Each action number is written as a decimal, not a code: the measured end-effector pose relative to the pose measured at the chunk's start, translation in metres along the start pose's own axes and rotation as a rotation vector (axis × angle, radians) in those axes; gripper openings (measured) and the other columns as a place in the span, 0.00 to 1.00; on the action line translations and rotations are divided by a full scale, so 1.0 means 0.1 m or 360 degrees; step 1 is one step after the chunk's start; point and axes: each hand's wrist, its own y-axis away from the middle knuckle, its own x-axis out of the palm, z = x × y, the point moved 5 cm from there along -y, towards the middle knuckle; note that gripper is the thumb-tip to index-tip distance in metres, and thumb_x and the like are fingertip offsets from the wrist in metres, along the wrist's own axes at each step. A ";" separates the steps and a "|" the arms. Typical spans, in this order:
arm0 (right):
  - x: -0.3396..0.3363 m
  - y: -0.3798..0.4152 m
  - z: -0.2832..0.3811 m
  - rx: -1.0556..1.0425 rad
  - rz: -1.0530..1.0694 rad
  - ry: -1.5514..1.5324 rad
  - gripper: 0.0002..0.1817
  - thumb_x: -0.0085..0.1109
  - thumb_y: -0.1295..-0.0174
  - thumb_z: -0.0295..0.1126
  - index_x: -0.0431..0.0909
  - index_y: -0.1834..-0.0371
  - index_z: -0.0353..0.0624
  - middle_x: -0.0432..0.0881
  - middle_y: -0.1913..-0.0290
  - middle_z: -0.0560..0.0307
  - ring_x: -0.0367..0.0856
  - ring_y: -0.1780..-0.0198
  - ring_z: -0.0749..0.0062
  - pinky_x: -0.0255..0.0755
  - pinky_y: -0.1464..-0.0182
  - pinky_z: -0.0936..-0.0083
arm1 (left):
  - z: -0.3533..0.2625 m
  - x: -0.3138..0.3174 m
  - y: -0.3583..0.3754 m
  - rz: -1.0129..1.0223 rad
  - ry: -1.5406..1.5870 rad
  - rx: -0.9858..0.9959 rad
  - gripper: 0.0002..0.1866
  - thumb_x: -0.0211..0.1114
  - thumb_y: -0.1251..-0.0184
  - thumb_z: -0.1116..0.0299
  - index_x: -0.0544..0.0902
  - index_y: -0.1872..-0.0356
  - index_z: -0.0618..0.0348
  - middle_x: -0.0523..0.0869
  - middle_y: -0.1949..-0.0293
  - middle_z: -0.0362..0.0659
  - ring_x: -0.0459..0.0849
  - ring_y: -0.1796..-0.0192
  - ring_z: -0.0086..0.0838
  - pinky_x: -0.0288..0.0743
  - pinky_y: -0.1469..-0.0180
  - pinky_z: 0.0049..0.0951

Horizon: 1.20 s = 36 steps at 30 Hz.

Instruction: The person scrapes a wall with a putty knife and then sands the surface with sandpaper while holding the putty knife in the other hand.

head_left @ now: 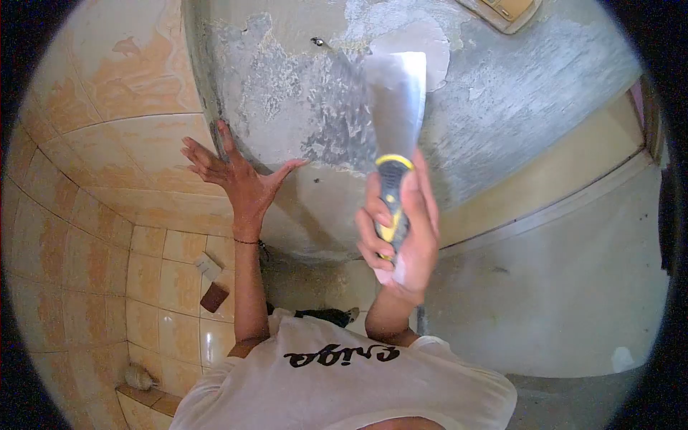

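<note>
My right hand (408, 229) is wrapped round the black and yellow handle of a putty knife (396, 100). Its wide metal blade points up and overlaps a pale round patch (436, 54) on the rough grey wall (287, 93). To the left, my left hand (240, 175) has its fingers spread, with nothing in it. It lies over the corner where the bare plaster meets the tiled wall (122, 86).
A yellowish object (507, 11) shows at the top right edge. Orange-patterned tiles run down the left side. On the tiled floor lie a brown block (214, 297) and a pale piece (208, 266). A cream band (552, 165) borders the grey plaster at right.
</note>
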 end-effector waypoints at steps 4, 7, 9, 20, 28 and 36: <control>-0.04 -0.05 0.07 -0.0070 -0.0014 -0.0077 0.30 0.43 0.17 0.43 0.53 0.17 0.50 0.66 0.71 0.60 0.59 0.86 0.85 0.51 0.89 0.87 | 0.00 0.00 0.00 0.0006 0.0007 -0.0004 0.80 0.75 0.67 0.19 0.44 0.15 0.52 0.23 0.21 0.71 0.19 0.19 0.65 0.16 0.26 0.72; 0.02 -0.17 -0.02 -0.0003 0.0004 0.0013 0.29 0.42 0.17 0.43 0.53 0.17 0.51 0.65 0.72 0.61 0.59 0.85 0.84 0.51 0.89 0.87 | 0.02 0.03 0.02 0.0002 -0.0008 0.0018 0.80 0.74 0.67 0.19 0.44 0.15 0.52 0.24 0.21 0.72 0.18 0.19 0.65 0.16 0.26 0.71; 0.04 -0.07 0.02 -0.0006 0.0019 -0.0010 0.29 0.41 0.17 0.43 0.53 0.17 0.52 0.65 0.71 0.60 0.58 0.85 0.85 0.51 0.91 0.88 | 0.02 0.03 0.02 -0.0002 -0.0032 0.0039 0.80 0.74 0.67 0.18 0.43 0.15 0.53 0.24 0.22 0.73 0.18 0.19 0.65 0.16 0.26 0.71; 0.00 -0.03 0.02 0.0010 -0.0020 -0.0026 0.29 0.44 0.18 0.45 0.56 0.18 0.49 0.66 0.72 0.62 0.59 0.85 0.85 0.50 0.89 0.87 | 0.01 0.01 0.00 0.0017 -0.0038 -0.0018 0.81 0.74 0.68 0.18 0.44 0.16 0.54 0.25 0.21 0.72 0.20 0.19 0.65 0.20 0.25 0.73; 0.04 -0.11 0.03 -0.0029 0.0089 0.0043 0.30 0.42 0.17 0.45 0.52 0.17 0.48 0.65 0.71 0.61 0.59 0.85 0.85 0.51 0.89 0.88 | 0.00 0.02 0.01 -0.0015 -0.0036 0.0015 0.81 0.73 0.68 0.18 0.44 0.16 0.54 0.24 0.22 0.72 0.19 0.19 0.63 0.19 0.25 0.72; 0.00 -0.17 -0.10 0.0018 0.0020 -0.0002 0.31 0.44 0.18 0.45 0.52 0.16 0.51 0.65 0.71 0.62 0.59 0.85 0.85 0.50 0.89 0.88 | 0.00 0.01 0.03 0.0030 -0.0061 -0.0020 0.83 0.79 0.73 0.22 0.42 0.15 0.52 0.22 0.21 0.70 0.19 0.19 0.62 0.20 0.23 0.68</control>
